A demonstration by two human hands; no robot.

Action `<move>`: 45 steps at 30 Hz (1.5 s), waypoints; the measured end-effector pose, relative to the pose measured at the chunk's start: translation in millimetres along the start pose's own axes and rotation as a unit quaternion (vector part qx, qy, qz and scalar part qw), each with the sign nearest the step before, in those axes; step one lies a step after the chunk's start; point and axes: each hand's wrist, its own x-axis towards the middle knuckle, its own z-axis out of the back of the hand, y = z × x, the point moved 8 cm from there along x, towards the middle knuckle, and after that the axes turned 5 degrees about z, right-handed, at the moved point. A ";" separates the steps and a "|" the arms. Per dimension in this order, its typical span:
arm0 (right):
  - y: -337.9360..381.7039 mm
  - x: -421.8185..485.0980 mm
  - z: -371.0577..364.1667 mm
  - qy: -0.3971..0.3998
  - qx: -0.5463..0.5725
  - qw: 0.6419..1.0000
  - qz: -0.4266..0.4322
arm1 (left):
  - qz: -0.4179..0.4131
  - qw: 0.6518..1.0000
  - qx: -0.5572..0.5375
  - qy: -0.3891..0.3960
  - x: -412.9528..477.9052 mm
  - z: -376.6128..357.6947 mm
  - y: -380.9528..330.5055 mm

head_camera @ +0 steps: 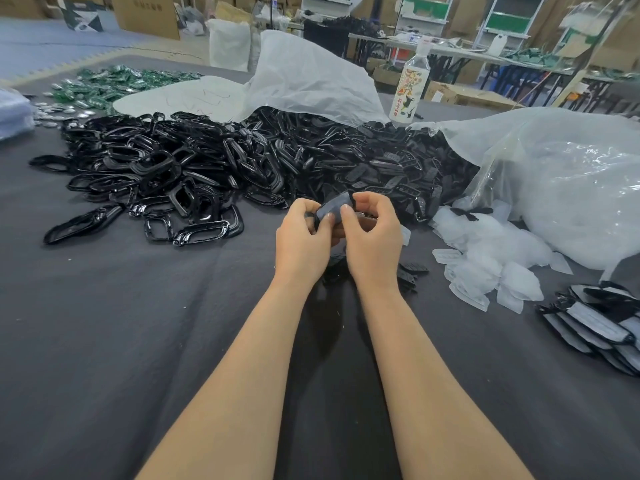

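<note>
Fingers (327, 219) of left hand (301, 235) and right hand (374, 239): pinched on black part (334, 203), centre frame, raised off bench (104, 323) for fitting. Loose frames (156, 168) heaped upper left, within reach.

Opens onto a wide warehouse-like workroom, with a dark grey cloth (104, 341) spread in soft creases over the near work surface and blue-grey foam floor mats (52, 46) with toothed interlocking edges lying at far left. Backs onto stacks of brown cardboard boxes (145, 12) along the far side, a full white sack (230, 43) standing before them, and, at far right, long folding tables (450, 51) on black legs in front of white shelving racks (510, 19) with green panels. Sits under even, soft light, with only faint shadows along the creases of the cloth.
</note>
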 end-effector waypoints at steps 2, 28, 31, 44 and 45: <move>-2.9 1.1 1.0 -0.008 0.006 1.000 -0.008 | 0.002 1.000 -0.001 0.005 0.6 -1.0 1.2; -25.8 11.6 0.0 0.054 0.078 0.992 -0.086 | 0.051 0.994 -0.051 0.078 0.5 -12.6 9.6; -28.1 12.5 -0.1 0.063 0.079 0.990 -0.095 | 0.053 0.994 -0.054 0.085 -0.6 -12.3 8.6; -30.0 10.1 -0.8 0.051 0.045 0.994 -0.086 | 0.059 0.994 -0.045 0.080 -1.0 -11.7 10.4; -30.9 9.3 -2.2 0.058 0.069 0.991 -0.099 | 0.060 0.994 -0.047 0.076 -0.3 -11.1 10.9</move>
